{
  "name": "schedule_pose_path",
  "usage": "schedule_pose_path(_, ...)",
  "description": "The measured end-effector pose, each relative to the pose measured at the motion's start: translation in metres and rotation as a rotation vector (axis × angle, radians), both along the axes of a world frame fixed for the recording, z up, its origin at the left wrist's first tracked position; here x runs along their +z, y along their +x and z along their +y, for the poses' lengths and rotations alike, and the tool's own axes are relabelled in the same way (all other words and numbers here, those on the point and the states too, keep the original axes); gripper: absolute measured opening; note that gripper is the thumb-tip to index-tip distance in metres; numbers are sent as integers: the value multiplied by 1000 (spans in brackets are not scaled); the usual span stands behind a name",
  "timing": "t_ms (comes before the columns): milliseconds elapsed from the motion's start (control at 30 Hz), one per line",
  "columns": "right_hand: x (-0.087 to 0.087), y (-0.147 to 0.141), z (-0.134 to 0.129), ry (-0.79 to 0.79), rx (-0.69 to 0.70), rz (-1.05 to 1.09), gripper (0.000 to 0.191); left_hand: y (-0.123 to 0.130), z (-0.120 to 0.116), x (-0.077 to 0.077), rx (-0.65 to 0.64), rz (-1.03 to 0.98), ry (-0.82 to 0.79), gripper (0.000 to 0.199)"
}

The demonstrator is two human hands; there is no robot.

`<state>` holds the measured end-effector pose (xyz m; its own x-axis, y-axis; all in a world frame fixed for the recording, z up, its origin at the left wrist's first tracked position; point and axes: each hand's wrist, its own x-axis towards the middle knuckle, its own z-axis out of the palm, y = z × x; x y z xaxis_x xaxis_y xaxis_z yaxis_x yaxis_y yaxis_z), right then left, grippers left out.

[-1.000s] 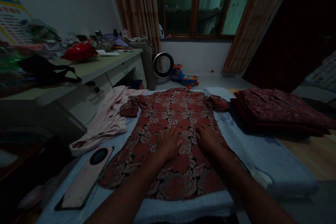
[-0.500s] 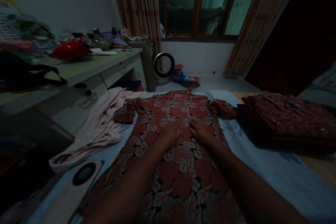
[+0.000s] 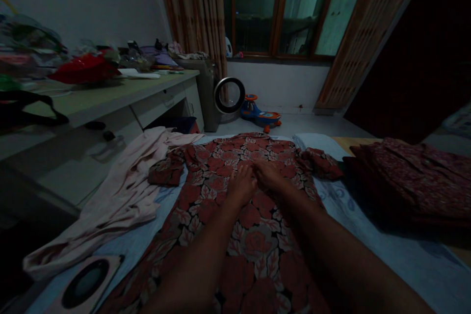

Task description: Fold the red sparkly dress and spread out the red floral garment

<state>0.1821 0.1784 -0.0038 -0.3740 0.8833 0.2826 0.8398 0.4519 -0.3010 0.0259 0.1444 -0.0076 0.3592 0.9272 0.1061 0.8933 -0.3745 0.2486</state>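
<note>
A red and black flower-patterned dress [image 3: 253, 243] lies spread out before me, its short sleeves out to either side and its collar at the far end. On its upper front rests my left hand [image 3: 242, 185], fingers stretched and slightly apart. My right hand [image 3: 269, 175] touches the same area just beside it, fingers bent and drawn together at the left hand's fingertips. Whatever those fingers hold, if anything, is hidden and dim. Under the dress is a light blue sheet [image 3: 371, 255].
A pale pink garment [image 3: 121, 206] lies left of the dress, near a pale board with a dark oval [image 3: 86, 282]. Dark red folded clothes [image 3: 423, 181] are stacked at right. A cluttered desk [image 3: 147, 93] runs along the left; a ride-on toy [image 3: 261, 114] stands beyond.
My right hand has moved left to meet the left hand, and its fingers have drawn together. The left hand stays on the dress. The view has shifted slightly.
</note>
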Motion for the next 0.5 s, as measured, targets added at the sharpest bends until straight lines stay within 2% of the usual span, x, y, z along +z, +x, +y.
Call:
schedule_pose_path(100,-12,-6,22,-46,44,-19,37,-1,0,-7,5,-7,-10,57)
schedule_pose_path(200,-15,-2,37,-69,22,-55,42,-1,0,-6,15,-5,-13,58)
schedule_pose_path(400,-9,10,60,-129,-63,-159,52,0,0,-5,20,-2,-34,61)
schedule_pose_path(500,-4,9,68,-154,-167,-188,54,0,1,-8,21,0,-29,59)
